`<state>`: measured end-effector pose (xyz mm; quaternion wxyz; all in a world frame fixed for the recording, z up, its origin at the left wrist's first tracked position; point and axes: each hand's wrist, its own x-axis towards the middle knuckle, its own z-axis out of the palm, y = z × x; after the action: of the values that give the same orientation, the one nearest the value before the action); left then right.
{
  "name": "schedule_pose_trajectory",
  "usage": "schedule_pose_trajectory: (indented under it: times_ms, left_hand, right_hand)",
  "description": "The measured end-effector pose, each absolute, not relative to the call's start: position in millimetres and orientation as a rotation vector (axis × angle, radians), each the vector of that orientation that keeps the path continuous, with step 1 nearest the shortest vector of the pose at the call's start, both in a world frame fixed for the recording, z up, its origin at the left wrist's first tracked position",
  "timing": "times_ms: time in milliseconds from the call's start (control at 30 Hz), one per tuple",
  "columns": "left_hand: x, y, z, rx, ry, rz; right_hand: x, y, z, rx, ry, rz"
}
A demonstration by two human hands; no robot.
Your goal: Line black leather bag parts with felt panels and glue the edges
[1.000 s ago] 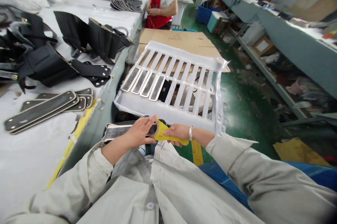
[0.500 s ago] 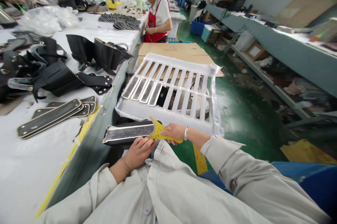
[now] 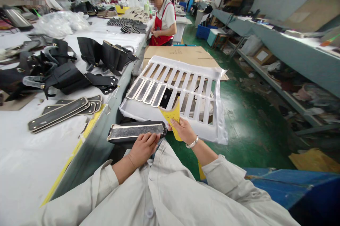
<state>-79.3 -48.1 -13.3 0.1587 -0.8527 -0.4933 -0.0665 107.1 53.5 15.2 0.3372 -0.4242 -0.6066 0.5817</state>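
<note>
My left hand grips the near side of a black box-shaped leather piece, which looks like a bag body. Its fingers curl over the edge, and the thumb side is partly hidden. A long grey strip with a pale border faces up on this piece. My right hand is closed around a yellow flared sheet tool with a curved end, held upright and apart from the leather piece. Just beyond stands a white slotted frame with several pale-edged grey strips lying on its left part.
On the left table lie stacked black straps and black leather pieces. Behind the frame is a cardboard sheet. A co-worker in a red apron stands farther back. To the right are a green floor and a long shelf bench.
The yellow sheet tool has lifted off the leather piece's right end and moved up and right with my right hand. My left hand keeps its hold on the leather piece.
</note>
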Motion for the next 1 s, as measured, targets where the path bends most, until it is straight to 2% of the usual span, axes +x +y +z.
schedule_pose_trajectory:
  times_ms: [133, 267, 700, 1000]
  left_hand:
    - [-76.2, -53.2, -12.8, -2.452, -1.467, -0.144]
    - [-73.6, -56.7, -14.9, -2.424, -1.509, -0.169]
    - [-77.4, -57.0, -19.0, -2.48, -1.497, -0.232]
    - [-80.4, -54.4, -18.1, -2.509, -1.456, -0.193]
  right_hand:
    - [93.8, 40.5, 13.6, -0.82, -1.004, 1.696]
    - [76.6, 31.6, 12.6, -0.659, -0.698, 1.745]
    - [62.6, 43.7, -7.1, -0.759, -0.438, 1.74]
    - [62.0, 47.6, -11.4, -0.928, -0.366, 1.565]
